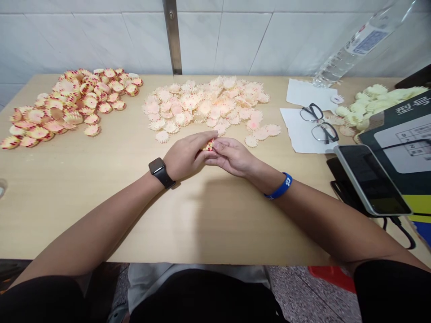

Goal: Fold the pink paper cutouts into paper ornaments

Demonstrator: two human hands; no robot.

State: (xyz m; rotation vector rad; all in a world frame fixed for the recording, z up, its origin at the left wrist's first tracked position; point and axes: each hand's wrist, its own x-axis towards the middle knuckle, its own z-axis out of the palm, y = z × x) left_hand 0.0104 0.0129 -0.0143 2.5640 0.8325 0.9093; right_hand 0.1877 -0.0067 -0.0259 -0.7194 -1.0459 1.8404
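Left hand (184,155) and right hand (230,157) together, clamped on a frilled flower (208,145) above the desk (208,215), pale flowers (202,105) far, red-edged flowers (74,101) far left

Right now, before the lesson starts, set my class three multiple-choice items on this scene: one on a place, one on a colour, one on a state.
1. Where do the eyeglasses lie?
A on white paper sheets
B on the pale pile
C on the floor

2. What colour is the wristband on the right wrist?
A red
B green
C blue

3. What do the left hand and right hand do?
A lie apart on the table
B hold a small flower-shaped piece between them
C reach into the pale pile

Answers:
1 A, paper shows beneath the frames.
2 C, the band is blue.
3 B, the fingers meet around the piece.
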